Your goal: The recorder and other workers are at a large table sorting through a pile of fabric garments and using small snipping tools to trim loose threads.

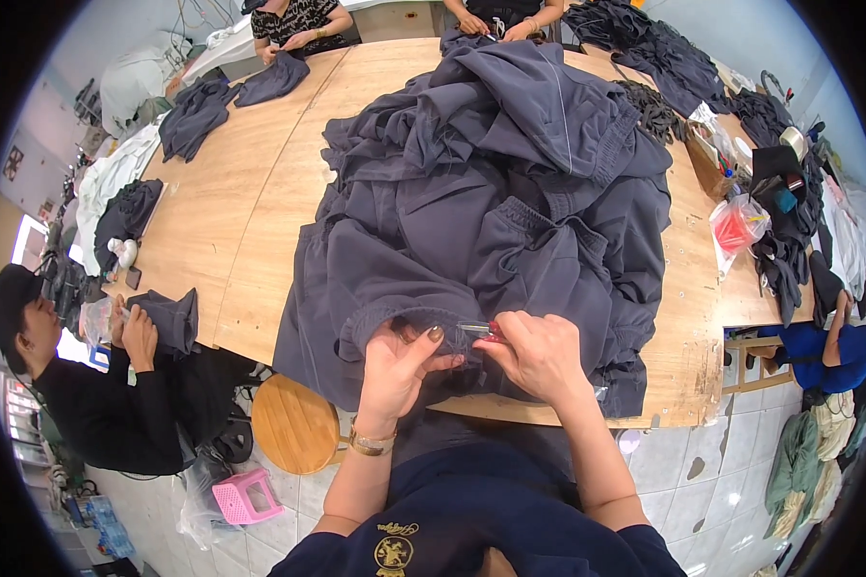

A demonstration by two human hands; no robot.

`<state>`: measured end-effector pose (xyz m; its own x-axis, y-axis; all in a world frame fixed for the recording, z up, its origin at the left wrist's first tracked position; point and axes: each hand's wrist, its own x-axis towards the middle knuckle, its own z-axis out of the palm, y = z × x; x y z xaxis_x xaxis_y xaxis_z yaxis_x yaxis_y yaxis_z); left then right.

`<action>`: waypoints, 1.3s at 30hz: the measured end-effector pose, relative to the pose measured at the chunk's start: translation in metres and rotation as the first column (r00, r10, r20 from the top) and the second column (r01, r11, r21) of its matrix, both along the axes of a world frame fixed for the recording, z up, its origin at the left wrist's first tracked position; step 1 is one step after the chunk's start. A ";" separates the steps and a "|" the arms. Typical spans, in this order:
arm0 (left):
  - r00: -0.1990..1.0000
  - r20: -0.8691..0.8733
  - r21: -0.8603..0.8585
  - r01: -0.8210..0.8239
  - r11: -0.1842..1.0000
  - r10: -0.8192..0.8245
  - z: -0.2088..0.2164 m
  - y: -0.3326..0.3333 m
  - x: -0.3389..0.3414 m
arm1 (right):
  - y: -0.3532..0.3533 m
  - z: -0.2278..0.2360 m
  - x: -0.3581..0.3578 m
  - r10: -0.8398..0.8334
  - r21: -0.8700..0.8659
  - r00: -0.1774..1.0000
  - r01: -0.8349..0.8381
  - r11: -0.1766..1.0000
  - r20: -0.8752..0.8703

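Observation:
My left hand (394, 373) pinches the gathered elastic edge of a dark grey garment (375, 274) near the front of the table, thumb on top. In my right hand (544, 358) is a pair of small thread snips (473, 328) with red handles. Their metal blades point left, close to the elastic edge and my left fingertips. I cannot make out whether the blades touch a thread. Behind both hands rises a large heap of similar dark grey garments (510, 115), some with elastic waistbands showing.
A wooden table (269, 183) carries the heap. Co-workers handle dark cloth at the far side and at the left (106, 385). A round wooden stool (295, 423) and a pink plastic stool (247, 497) stand on the left. A plastic bag with red contents (738, 226) lies at right.

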<state>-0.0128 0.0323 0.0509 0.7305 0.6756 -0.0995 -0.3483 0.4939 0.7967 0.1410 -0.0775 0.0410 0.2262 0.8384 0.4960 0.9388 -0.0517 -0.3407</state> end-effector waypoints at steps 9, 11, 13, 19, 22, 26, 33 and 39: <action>0.999 -0.039 0.036 0.003 0.999 -0.002 0.005 -0.002 0.002 | 0.003 0.000 0.004 0.025 0.042 0.998 -0.027 0.999 0.051; 0.999 -0.051 0.042 0.010 0.999 -0.008 0.004 -0.002 0.001 | 0.002 0.001 0.004 0.021 0.012 0.999 -0.022 1.000 0.043; 0.998 -0.065 0.048 0.015 0.999 -0.012 0.003 -0.002 0.001 | 0.001 0.001 0.003 0.021 -0.017 0.999 -0.020 1.000 0.035; 0.999 0.001 -0.063 -0.043 0.997 0.043 0.000 -0.004 0.007 | 0.003 -0.009 -0.013 0.193 0.258 0.537 0.048 0.965 -0.821; 0.998 0.022 -0.071 -0.065 0.995 0.067 -0.003 -0.008 0.008 | 0.010 0.008 -0.029 0.040 0.097 0.635 0.055 0.994 -0.771; 0.998 -0.047 -0.013 -0.052 0.999 0.051 -0.010 -0.008 0.008 | 0.010 0.000 -0.050 0.101 0.169 0.730 0.020 0.985 -0.676; 0.996 -0.007 -0.125 -0.087 0.988 0.087 -0.007 0.001 0.009 | -0.018 0.008 -0.048 0.404 0.130 0.621 -0.439 0.889 -0.672; 0.996 -0.035 -0.119 -0.086 0.989 0.083 -0.005 -0.001 0.008 | -0.016 -0.001 -0.018 0.092 0.129 0.776 -0.014 0.992 -0.624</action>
<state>-0.0047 0.0316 0.0456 0.6668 0.7165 -0.2049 -0.3699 0.5569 0.7437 0.1226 -0.0934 0.0398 0.4769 0.8068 0.3488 0.5141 0.0658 -0.8552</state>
